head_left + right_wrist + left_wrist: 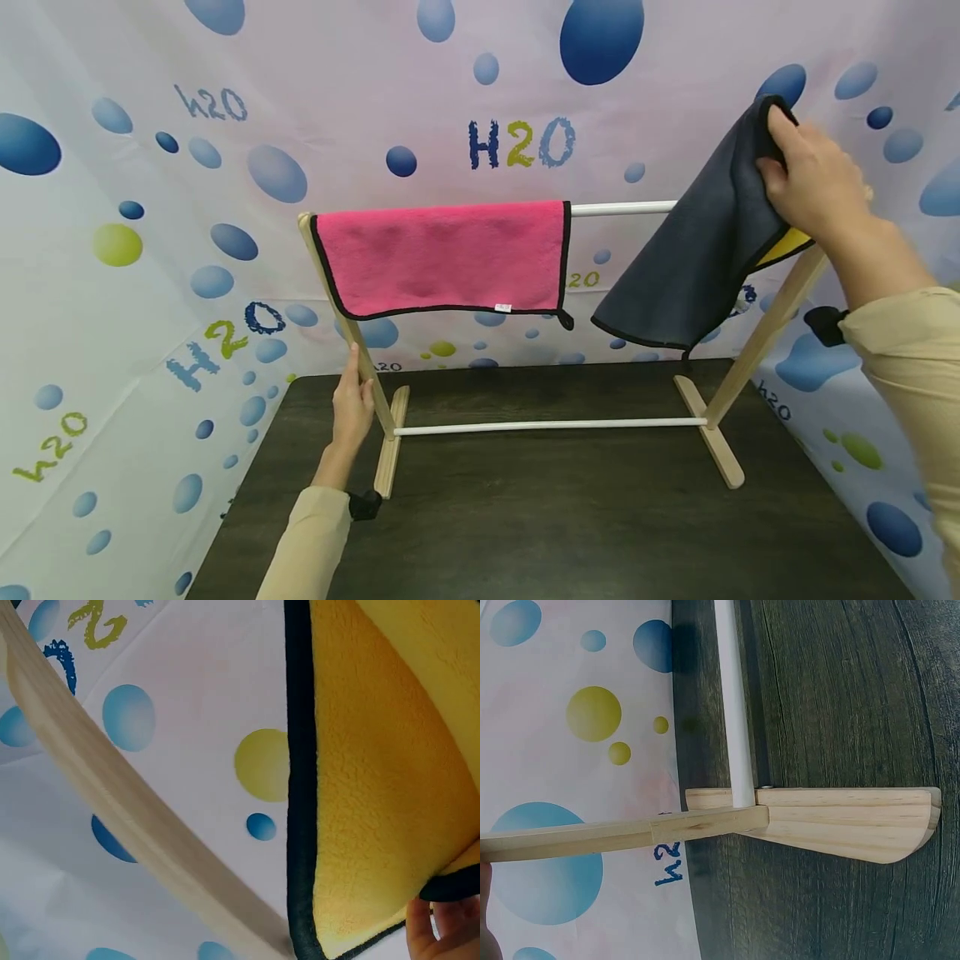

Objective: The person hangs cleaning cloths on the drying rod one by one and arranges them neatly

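My right hand [817, 179] pinches the upper edge of a microfiber towel [682, 233], grey outside and yellow inside with black trim. The towel hangs in folds at the right end of a wooden drying rack's white top rail [622, 208]. In the right wrist view its yellow side [382, 772] fills the right, with fingertips [442, 930] at the lower corner. My left hand [352, 408] touches the rack's left post [378, 392], fingers fairly straight. Only a sliver of that hand shows in the left wrist view. A pink towel [442, 258] drapes over the rail's left part.
The rack stands on a dark wooden table [540, 517]. Its left foot [390, 467] and right foot [712, 433] are joined by a white lower bar [547, 425]. Behind and beside it hangs a white curtain [337, 83] with blue and green dots and lettering.
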`<move>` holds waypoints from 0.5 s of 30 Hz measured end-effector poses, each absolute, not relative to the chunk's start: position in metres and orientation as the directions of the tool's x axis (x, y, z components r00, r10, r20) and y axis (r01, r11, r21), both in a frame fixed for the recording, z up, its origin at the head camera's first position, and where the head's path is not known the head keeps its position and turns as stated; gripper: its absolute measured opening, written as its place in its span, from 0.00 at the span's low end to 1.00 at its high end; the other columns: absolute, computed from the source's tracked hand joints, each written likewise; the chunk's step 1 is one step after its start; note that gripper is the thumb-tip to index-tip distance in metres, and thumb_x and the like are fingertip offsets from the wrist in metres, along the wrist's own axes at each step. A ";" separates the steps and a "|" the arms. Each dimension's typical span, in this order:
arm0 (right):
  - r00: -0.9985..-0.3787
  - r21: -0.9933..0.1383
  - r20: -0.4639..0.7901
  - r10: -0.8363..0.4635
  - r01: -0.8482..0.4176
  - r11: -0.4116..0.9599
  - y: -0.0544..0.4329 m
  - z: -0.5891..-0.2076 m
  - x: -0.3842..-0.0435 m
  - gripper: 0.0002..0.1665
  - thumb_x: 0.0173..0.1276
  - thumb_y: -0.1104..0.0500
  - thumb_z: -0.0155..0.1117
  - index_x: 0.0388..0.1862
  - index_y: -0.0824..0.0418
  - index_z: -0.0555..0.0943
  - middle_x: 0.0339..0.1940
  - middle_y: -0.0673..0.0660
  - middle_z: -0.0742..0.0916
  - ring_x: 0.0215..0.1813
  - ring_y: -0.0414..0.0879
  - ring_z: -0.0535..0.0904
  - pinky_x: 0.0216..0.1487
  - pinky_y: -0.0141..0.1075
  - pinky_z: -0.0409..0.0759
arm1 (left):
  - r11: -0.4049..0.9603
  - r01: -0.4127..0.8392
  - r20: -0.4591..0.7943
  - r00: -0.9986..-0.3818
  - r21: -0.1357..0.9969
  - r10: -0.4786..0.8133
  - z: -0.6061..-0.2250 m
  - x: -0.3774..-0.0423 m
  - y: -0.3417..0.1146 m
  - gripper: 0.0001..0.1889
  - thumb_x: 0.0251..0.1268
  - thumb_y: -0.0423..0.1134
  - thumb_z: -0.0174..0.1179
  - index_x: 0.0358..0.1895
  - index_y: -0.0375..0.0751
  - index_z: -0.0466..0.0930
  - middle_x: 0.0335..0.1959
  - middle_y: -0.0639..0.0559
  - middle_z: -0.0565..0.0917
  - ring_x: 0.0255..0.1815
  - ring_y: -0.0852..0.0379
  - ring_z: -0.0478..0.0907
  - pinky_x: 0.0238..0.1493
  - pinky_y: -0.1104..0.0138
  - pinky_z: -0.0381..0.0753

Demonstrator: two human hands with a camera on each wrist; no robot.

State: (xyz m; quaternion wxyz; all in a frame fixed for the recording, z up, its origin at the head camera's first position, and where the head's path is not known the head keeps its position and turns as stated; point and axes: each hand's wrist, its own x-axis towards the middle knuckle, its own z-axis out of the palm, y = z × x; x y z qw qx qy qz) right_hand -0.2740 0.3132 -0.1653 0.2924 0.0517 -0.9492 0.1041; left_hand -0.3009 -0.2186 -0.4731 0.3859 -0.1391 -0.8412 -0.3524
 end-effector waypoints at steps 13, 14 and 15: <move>-0.927 -0.359 0.374 0.036 -0.109 0.927 0.328 -0.169 -0.279 0.20 0.73 0.58 0.33 0.61 0.60 0.53 0.51 0.76 0.65 0.47 0.73 0.57 0.39 0.65 0.54 | 0.699 0.502 0.733 -0.678 0.509 -0.046 -0.473 -0.300 -0.219 0.37 0.55 0.16 0.52 0.70 0.37 0.53 0.53 0.25 0.70 0.46 0.32 0.74 0.33 0.49 0.77; -0.926 -0.365 0.376 0.033 -0.115 0.924 0.329 -0.169 -0.279 0.20 0.73 0.58 0.33 0.61 0.60 0.53 0.51 0.76 0.65 0.46 0.73 0.57 0.39 0.63 0.55 | 0.698 0.500 0.729 -0.683 0.513 -0.046 -0.473 -0.300 -0.219 0.37 0.55 0.16 0.52 0.70 0.37 0.53 0.53 0.25 0.70 0.46 0.32 0.73 0.33 0.48 0.77; -0.926 -0.370 0.377 0.030 -0.120 0.921 0.330 -0.169 -0.280 0.19 0.73 0.58 0.33 0.60 0.61 0.53 0.49 0.76 0.65 0.45 0.73 0.57 0.39 0.61 0.55 | 0.696 0.499 0.725 -0.687 0.517 -0.046 -0.473 -0.300 -0.219 0.37 0.56 0.16 0.52 0.70 0.37 0.52 0.54 0.25 0.69 0.46 0.31 0.73 0.33 0.48 0.77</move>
